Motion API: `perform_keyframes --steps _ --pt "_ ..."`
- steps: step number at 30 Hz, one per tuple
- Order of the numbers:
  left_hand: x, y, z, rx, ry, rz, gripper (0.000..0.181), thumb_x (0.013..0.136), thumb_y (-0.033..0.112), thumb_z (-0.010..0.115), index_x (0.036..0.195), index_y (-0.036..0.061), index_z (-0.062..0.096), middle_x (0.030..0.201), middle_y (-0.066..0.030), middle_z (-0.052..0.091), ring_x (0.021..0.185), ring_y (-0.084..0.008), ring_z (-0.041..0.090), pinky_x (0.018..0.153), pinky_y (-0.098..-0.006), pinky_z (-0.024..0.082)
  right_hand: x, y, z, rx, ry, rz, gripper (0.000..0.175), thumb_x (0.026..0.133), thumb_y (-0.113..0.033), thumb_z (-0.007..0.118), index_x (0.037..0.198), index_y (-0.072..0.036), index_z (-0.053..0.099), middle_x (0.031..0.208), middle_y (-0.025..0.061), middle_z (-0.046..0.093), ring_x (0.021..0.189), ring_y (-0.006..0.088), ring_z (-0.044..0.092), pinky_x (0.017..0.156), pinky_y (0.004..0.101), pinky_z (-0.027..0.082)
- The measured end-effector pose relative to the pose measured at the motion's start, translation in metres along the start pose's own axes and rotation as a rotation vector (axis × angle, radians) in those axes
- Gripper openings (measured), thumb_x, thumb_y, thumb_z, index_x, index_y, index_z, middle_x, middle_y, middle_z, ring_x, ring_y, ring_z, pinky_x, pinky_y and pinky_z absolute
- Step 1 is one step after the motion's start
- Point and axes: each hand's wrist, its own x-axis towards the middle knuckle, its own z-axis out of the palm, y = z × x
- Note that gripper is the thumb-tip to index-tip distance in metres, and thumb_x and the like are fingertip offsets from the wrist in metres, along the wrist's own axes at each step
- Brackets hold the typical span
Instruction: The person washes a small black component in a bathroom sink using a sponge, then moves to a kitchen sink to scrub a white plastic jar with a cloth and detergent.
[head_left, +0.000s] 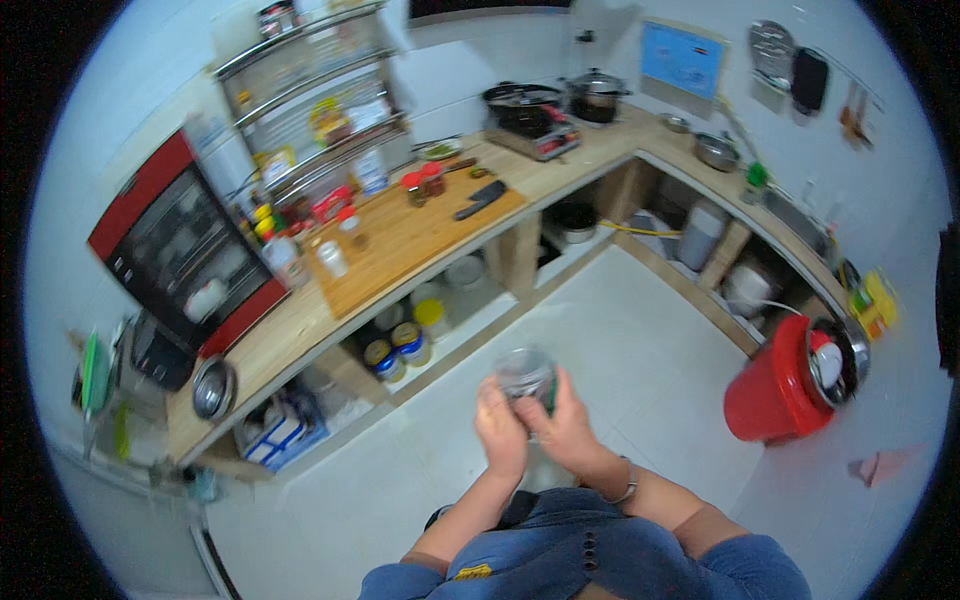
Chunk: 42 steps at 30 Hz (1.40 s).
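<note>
In front of my body, over the floor, my left hand (501, 429) and my right hand (564, 427) both hold a clear jar (523, 369), tilted and somewhat blurred. A patch of dark green shows at the jar's right side, under my right fingers. What the jar contains cannot be made out. On the counter beyond lies a wooden cutting board (390, 259). It bears a black-handled knife (481, 201), a white-looking container (331, 259) and several red-lidded jars (413, 189).
The wooden counter (300, 337) runs round the corner, with a portable gas stove (534, 139), a steamer pot (596, 94) and a steel bowl (716, 151) on it. A glass-fronted cabinet (187, 240) stands left. A red bin (776, 386) stands on the floor at right.
</note>
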Motion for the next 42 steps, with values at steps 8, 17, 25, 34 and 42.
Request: perform_keyframes --steps 8,17,25,34,42 --pt "0.024 0.008 0.039 -0.124 -0.106 0.055 0.044 0.089 0.038 0.026 0.102 0.0005 0.044 0.092 -0.0079 0.051 0.081 -0.0153 0.048 0.073 -0.0276 0.039 0.029 0.015 -0.027 -0.231 0.309 -0.527 0.037 0.074 -0.011 0.058 0.104 0.006 0.046 0.101 0.0249 0.049 0.087 0.0348 0.053 0.072 0.0343 0.045" --pt "0.07 -0.012 0.153 -0.515 -0.438 -0.152 0.052 0.086 0.046 0.028 0.108 0.0011 0.041 0.095 -0.0083 0.051 0.084 -0.0172 0.051 0.072 -0.0292 0.042 0.083 0.057 -0.136 0.029 0.039 0.037 0.064 0.073 -0.039 0.057 0.115 0.003 0.032 0.098 0.0235 0.051 0.089 0.037 0.052 0.073 0.0382 0.043" --pt "0.086 -0.019 0.274 -0.158 -0.323 0.266 0.051 0.087 0.042 0.029 0.111 -0.0024 0.03 0.099 -0.0104 0.046 0.09 -0.0169 0.047 0.076 -0.0293 0.04 0.12 0.091 -0.22 -0.248 0.429 -0.197 0.063 0.072 -0.036 0.059 0.115 0.003 0.034 0.097 0.0219 0.052 0.088 0.035 0.053 0.072 0.0375 0.044" --pt "0.116 -0.037 0.316 -0.349 -0.531 -0.016 0.06 0.083 0.052 0.029 0.11 -0.0003 0.039 0.098 -0.0105 0.049 0.089 -0.018 0.049 0.072 -0.0303 0.041 0.15 0.107 -0.278 0.009 0.362 -0.183 0.051 0.075 -0.032 0.058 0.106 0.005 0.042 0.094 0.0225 0.053 0.085 0.0348 0.054 0.07 0.0367 0.045" --pt "0.109 -0.044 0.347 -0.159 -0.266 0.225 0.052 0.085 0.046 0.031 0.108 -0.0002 0.039 0.1 -0.0097 0.047 0.088 -0.0178 0.048 0.074 -0.0307 0.041 0.163 0.124 -0.287 -0.171 0.347 -0.147 0.064 0.072 -0.04 0.058 0.113 0.001 0.033 0.097 0.0198 0.05 0.088 0.0334 0.052 0.072 0.0364 0.043"
